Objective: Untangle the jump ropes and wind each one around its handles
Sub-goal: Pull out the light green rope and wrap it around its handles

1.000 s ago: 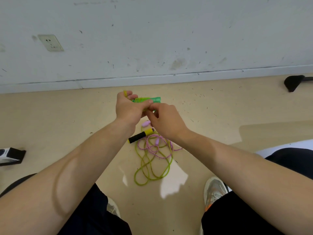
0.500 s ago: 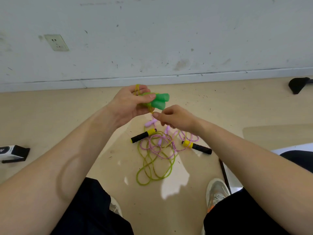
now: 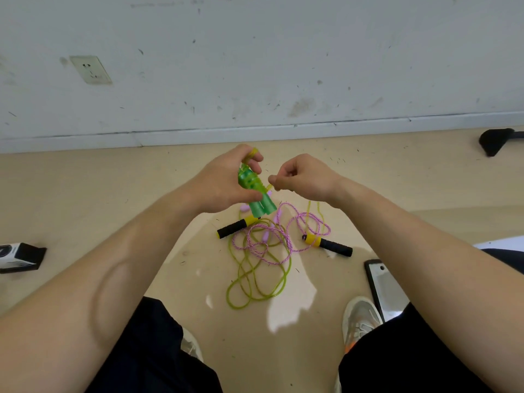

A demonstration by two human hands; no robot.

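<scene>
My left hand (image 3: 224, 180) grips a pair of green handles (image 3: 256, 194), held side by side and pointing down, with yellow-green cord wrapped around their upper part. My right hand (image 3: 304, 178) pinches that yellow-green cord (image 3: 270, 181) just right of the handles. On the floor below lies a tangle: a yellow-green rope (image 3: 255, 279) and a pink speckled rope (image 3: 283, 239) crossing each other, with two black-and-yellow handles, the left one (image 3: 234, 228) and the right one (image 3: 330, 244). Pale pink handles (image 3: 245, 207) peek out behind the green ones.
A white wall with a socket (image 3: 90, 70) rises behind the beige floor. A black-and-white box (image 3: 19, 256) lies at the left. A flat dark-framed panel (image 3: 382, 287) lies by my right shoe (image 3: 360, 319). A black object (image 3: 496, 140) sits at far right.
The green handles have turned from lying sideways to pointing down in my left hand. My right hand has moved up and right, drawing the cord along.
</scene>
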